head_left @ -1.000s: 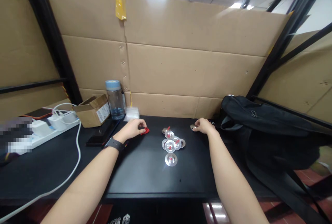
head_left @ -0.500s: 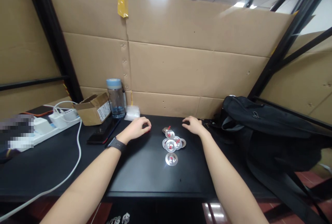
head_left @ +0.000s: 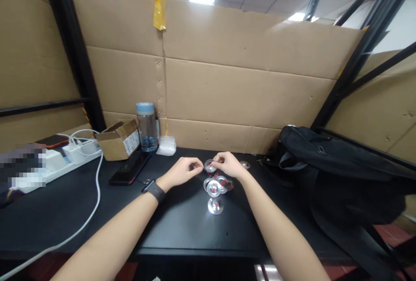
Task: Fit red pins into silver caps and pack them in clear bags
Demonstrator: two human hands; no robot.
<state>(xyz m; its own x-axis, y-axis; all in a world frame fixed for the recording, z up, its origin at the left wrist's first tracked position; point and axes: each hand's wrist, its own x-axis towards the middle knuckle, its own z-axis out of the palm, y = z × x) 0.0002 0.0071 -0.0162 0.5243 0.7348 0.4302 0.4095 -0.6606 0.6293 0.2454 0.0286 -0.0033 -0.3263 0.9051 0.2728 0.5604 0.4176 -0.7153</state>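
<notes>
Right hand: fingers bent down, thumb and fingertips pinched at the red middle of a silver disc, likely because that raised part gives a surer grip than the thin rim
Silver disc: point(head_left: 209, 165) between the two hands, face showing, in the grip of the right hand point(head_left: 228, 165)
Left hand: point(head_left: 185, 171) thumb and forefinger drawn close at the disc's left edge, perhaps to steady it; whether they touch it, cannot tell
Disc pile: point(head_left: 213, 188) just nearer the body than both hands, discs overlapping, red bits at their middles; it looks loosely laid, within short reach of either hand
Lone disc: point(head_left: 216, 206) flat, nearer the body than the pile, apart from it
Outer disc: point(head_left: 245, 165) just right of the right hand, on the black tabletop point(head_left: 182, 224)
Bottle: point(head_left: 147, 127) upright, beyond and left of the left hand, seemingly out of the fingers' way
Backpack: point(head_left: 328, 155) well right of the right hand, leaving elbow room
</notes>
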